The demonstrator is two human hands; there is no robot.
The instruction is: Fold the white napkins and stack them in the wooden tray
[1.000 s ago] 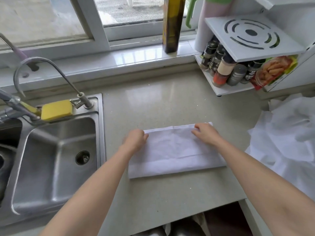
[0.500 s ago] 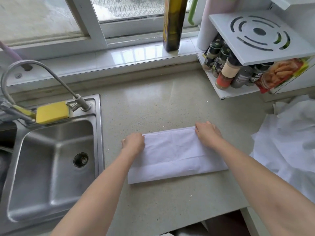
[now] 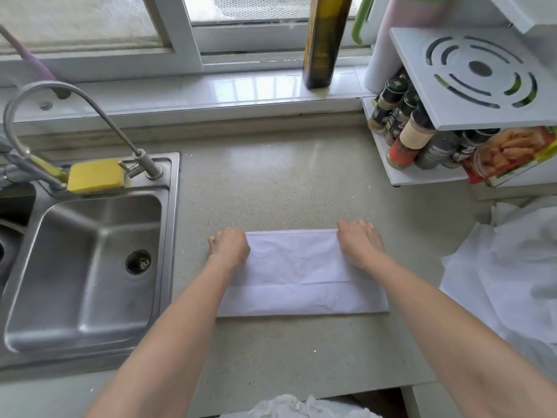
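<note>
A white napkin (image 3: 297, 274) lies folded into a long rectangle on the speckled countertop, with a crease running along its near part. My left hand (image 3: 229, 246) holds its far left corner with curled fingers. At the far right corner my right hand (image 3: 358, 241) grips the cloth, its fingers bent down over the far edge. A loose heap of more white napkins (image 3: 506, 282) sits at the right. No wooden tray is in view.
A steel sink (image 3: 90, 267) with a curved tap (image 3: 141, 159) and a yellow sponge (image 3: 95, 175) lies to the left. A white spice rack (image 3: 428, 140) stands at the back right, a dark oil bottle (image 3: 324, 40) on the windowsill. More white cloth (image 3: 289, 408) shows below the counter's front edge.
Both hands have slid outward to the napkin's far corners. The far edge, uneven a second ago, now lies straight and flat.
</note>
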